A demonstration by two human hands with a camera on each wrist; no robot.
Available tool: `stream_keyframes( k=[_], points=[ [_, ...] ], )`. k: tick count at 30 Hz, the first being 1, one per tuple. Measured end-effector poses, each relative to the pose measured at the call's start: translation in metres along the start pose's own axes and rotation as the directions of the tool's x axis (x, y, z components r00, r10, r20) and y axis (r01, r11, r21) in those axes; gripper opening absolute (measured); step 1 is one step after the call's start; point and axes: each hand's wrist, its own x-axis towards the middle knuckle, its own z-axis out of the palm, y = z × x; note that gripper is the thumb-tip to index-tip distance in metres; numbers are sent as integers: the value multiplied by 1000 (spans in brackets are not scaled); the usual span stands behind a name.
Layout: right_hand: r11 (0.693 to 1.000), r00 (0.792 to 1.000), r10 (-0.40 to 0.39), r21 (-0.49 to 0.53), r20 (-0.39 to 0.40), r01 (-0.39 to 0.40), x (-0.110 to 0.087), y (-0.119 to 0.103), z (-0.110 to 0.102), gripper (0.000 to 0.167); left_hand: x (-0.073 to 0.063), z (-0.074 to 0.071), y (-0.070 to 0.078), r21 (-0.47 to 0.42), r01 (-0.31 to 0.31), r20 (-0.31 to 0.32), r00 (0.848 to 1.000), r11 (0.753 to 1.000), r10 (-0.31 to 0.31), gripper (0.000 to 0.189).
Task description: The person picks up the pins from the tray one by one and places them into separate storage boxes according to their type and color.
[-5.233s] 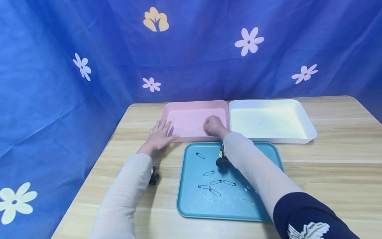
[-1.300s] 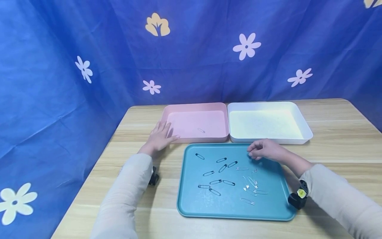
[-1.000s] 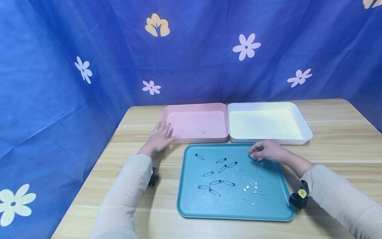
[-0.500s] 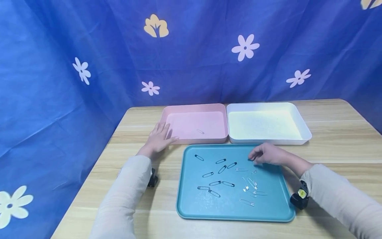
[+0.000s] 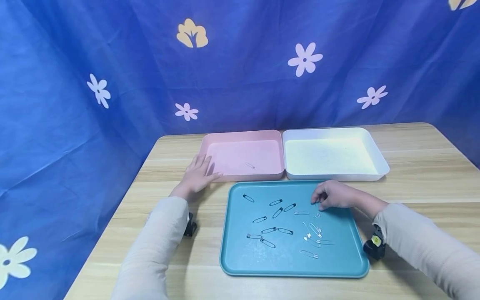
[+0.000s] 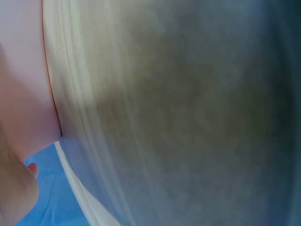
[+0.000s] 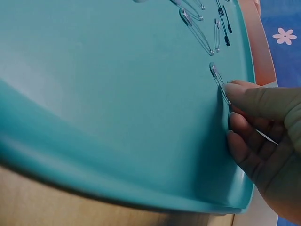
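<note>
My left hand rests, fingers spread, at the front left of the pink tray. In the left wrist view, part of that hand fills the edge beside a blurred surface. My right hand is low over the back right of the teal tray, fingers bent, with a gap between thumb and fingertips. In the right wrist view, its thumb overlaps the end of a silver safety pin; a firm grip is not visible. Several black safety pins and silver safety pins lie on the teal tray.
A single silver safety pin lies in the pink tray. Beside it stands a white tray. A wooden table carries all the trays, and a blue flowered cloth hangs behind and at the left.
My right hand left the pink tray, where a silver safety pin now lies, and moved right to the teal tray. Lately its fingertips dip slightly nearer the tray. The left hand stays put.
</note>
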Motion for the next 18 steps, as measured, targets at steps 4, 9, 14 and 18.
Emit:
stream_keyframes(
  k=[4,9,14,18],
  points=[
    [1000,1000,-13,-20,4,13,-1,0,2,15,0,2,0,-5,1,-5,1000,1000,-1,84],
    [998,1000,-23,-54,18,23,-2,-2,2,15,-1,2,-1,-8,5,-3,1000,1000,-5,82],
    [995,998,-17,-93,54,22,-3,-4,1,16,-1,0,0,-5,-3,0,1000,1000,3,83],
    [994,996,-17,-108,91,27,-4,-4,-1,17,-1,-1,2,-2,-2,3,1000,1000,2,85]
  ],
)
